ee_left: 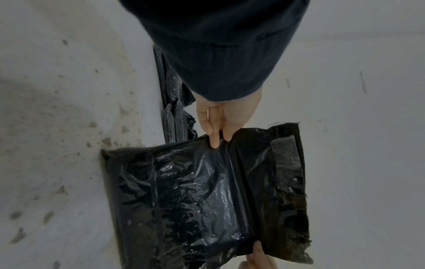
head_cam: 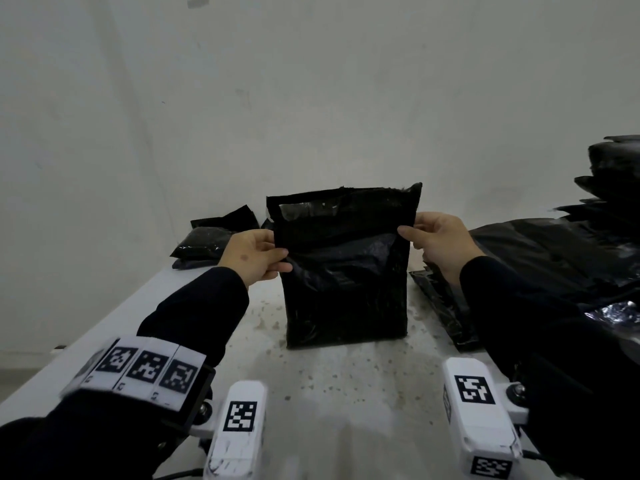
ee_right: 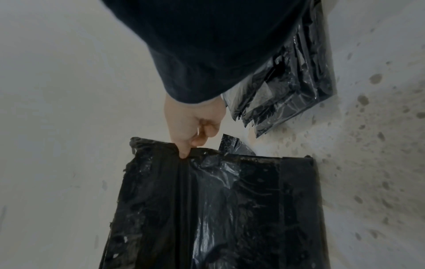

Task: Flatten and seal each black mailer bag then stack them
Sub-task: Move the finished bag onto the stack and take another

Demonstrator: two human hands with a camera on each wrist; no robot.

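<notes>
A filled black mailer bag stands upright on the white stained table, centre of the head view. Its top flap sticks up, with a shiny strip along it. My left hand pinches the bag's left edge just below the flap, and my right hand pinches the right edge at the same height. In the left wrist view my left hand grips the crinkled bag; the right hand's fingertips show at its far edge. In the right wrist view my right hand pinches the bag.
Filled black bags lie at the back left near the wall. A flat stack of empty mailers lies under my right forearm, also in the right wrist view. A big heap of black bags fills the right side. The table's left edge runs diagonally.
</notes>
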